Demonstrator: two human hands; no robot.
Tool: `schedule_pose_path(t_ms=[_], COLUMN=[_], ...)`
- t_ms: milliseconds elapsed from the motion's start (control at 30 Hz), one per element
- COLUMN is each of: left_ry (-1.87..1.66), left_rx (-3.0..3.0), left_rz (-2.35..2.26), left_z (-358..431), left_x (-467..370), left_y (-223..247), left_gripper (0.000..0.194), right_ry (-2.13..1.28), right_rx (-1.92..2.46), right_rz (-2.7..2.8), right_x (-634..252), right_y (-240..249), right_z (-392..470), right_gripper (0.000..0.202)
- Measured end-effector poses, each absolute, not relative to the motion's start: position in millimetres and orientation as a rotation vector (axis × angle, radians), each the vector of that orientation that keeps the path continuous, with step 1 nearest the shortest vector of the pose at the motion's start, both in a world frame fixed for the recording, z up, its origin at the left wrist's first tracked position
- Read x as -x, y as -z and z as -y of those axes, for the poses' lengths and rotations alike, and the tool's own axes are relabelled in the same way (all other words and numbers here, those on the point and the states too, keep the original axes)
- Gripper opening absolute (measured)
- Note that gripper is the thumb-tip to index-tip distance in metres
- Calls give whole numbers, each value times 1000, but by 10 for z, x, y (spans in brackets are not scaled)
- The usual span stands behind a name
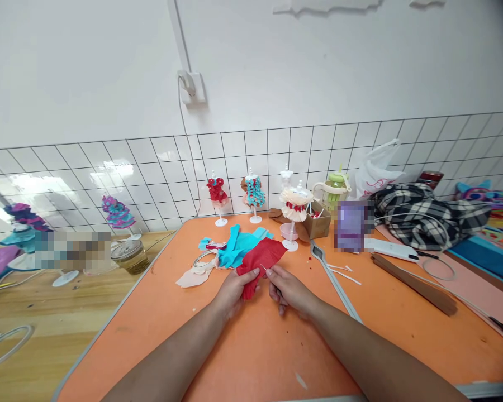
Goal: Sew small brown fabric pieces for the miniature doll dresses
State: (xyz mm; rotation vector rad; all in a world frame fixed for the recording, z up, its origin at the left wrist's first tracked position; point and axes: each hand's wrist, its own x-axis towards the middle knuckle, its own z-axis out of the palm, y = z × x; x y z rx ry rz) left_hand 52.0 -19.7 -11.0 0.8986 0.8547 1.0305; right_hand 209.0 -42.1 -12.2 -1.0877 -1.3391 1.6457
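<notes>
1. Fingers of my left hand (233, 289) are closed in a pinch on the near edge of the red cloth (260, 261), thumb on top.
2. My right hand (290, 291) sits just right of that pinch, its fingers curled nearly shut around a thin needle (262, 268) whose tip points up and left over the red cloth.
3. Both hands nearly touch each other, low over the orange mat (251, 346).
4. Red cloth spreads away from my fingertips, up and to the right, lying partly on the mat.
5. Just beyond my left fingers lies blue cloth (238, 245), its edge under or against the red piece; I cannot tell which.
6. Left of my left fingers lies a pale peach scrap (193, 276), with a small ring (201, 259) beside it.
7. Well beyond my fingertips stand small dress forms: a red dress (217, 192), a blue dress (255, 192) and a white dress (295, 204).
8. Right of the white dress, beyond my right fingers, sits a small cardboard box (318, 223).
9. Right of my right hand, a long grey strip (335, 279) runs along the mat, and farther right lies a brown strip (414, 285).
10. Far right of my fingers, plaid cloth (423, 215) is heaped by the tiled wall.
11. Far left of my fingers, off the mat, a glass jar (129, 255) stands on the wooden table (46, 318).
</notes>
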Motion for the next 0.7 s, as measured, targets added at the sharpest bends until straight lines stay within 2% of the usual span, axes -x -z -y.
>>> schedule_pose_path(t_ms=[300,400,533,700], left_ry=[-1048,-1056,-940,-590], left_rx=[-926,-993,-1060,-1045], left_rz=[-923,-1086,-1141,-1018], left_z=[200,149,26,-98], left_x=[-521,-437,-153,281], left_y=[74,-4,-131,-215], left_gripper=[30,32,34,36], right_ry=[-1534,-1189,-635,-439], right_rx=[1209,1441,1950,2047], right_rz=[1507,1829,2137,2144], right_x=[-2166,-2371,-2650,-2738], right_y=[119,68,60,119], right_z=[399,349,232,135], right_gripper=[37,41,37,32])
